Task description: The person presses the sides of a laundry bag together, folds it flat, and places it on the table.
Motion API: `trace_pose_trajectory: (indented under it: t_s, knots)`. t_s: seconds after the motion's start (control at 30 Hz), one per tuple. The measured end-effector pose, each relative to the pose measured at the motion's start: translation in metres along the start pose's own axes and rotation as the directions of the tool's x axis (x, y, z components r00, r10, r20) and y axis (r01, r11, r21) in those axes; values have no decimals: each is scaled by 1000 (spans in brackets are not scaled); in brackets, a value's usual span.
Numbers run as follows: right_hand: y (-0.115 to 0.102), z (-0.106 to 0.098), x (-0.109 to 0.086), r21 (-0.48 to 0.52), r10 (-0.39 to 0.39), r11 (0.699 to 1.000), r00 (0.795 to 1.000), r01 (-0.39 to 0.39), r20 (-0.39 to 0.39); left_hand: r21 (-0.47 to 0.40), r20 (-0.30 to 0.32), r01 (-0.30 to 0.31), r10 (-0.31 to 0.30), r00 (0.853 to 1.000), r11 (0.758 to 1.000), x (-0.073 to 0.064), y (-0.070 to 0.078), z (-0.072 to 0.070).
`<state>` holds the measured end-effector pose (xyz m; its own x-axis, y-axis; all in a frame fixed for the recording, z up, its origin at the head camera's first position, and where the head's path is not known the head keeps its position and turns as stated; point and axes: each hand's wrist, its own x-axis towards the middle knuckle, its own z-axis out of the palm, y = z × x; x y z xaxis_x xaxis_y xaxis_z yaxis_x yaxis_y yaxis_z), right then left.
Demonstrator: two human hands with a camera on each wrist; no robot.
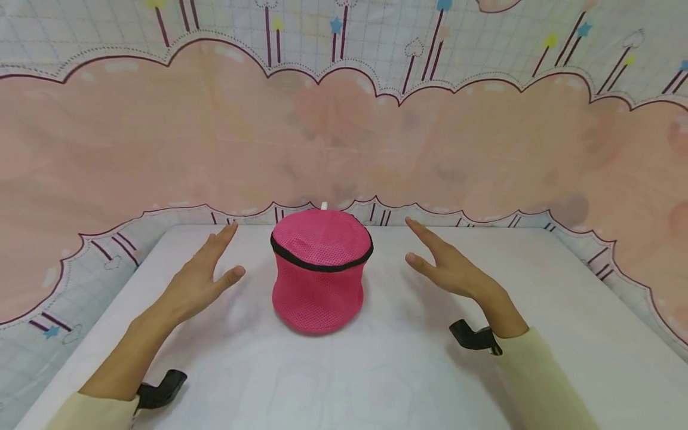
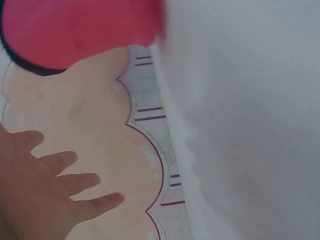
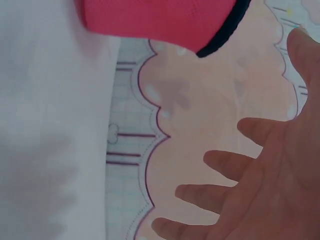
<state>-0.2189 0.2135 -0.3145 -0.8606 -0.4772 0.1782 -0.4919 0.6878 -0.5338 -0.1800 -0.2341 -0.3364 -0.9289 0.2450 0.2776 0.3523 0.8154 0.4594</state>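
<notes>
A pink mesh bag (image 1: 318,298), round like a drum, stands upright on the white table. A black band runs round its lid edge, and a small white tab sticks up at the back. Left of the bag, my left hand (image 1: 196,283) is held in the air with fingers straight and thumb apart, touching nothing. On the other side my right hand (image 1: 457,269) is raised likewise, fingers extended, apart from the bag. Both wrist views show spread fingers, with part of the bag (image 2: 85,30) at the top.
The white table (image 1: 333,382) reaches back to a patterned cloth (image 1: 258,137) with peach and white scalloped shapes, which also hangs along both sides. Each wrist carries a black camera mount, the left one (image 1: 161,389) and the right one (image 1: 473,335).
</notes>
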Motion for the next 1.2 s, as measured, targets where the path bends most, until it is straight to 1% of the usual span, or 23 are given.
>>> trace_pose_trajectory:
  t_s: [0.07,0.1,0.17,0.2,0.4,0.5,0.63,0.73,0.83,1.03,1.2]
  knots:
    - [-2,4,2,37,1,999,1000,-1,8,-97,-15,16,-18,1000,995,-2,5,-2]
    - [-3,6,3,52,0,999,1000,0,12,-133,-18,23,-26,1000,991,-3,6,-3]
    - [-5,9,5,84,-2,996,1000,1,17,-190,-19,32,-36,999,981,-4,10,-3]
    - [-6,10,5,94,-2,996,1000,1,20,-203,-15,37,-40,999,979,-4,12,-3]
    - [-11,12,8,90,4,996,1000,-5,18,-216,-11,26,-29,1000,976,-1,19,-3]
    - [-14,13,9,89,2,996,1000,-4,21,-221,1,33,-34,999,975,2,24,-3]
    - [-18,17,12,160,-1,987,1000,-3,26,-255,17,26,-22,1000,967,7,34,1]
    - [-21,20,14,218,-3,976,999,-5,36,-287,25,17,-11,1000,958,9,38,4]
    - [-25,22,17,255,0,967,999,-14,53,-303,35,24,-15,999,953,11,41,5]
    - [-32,27,23,388,7,920,993,-52,116,-335,51,44,-28,998,941,16,49,6]
    - [-34,30,27,474,12,877,992,-72,128,-366,75,72,-47,996,928,17,51,10]
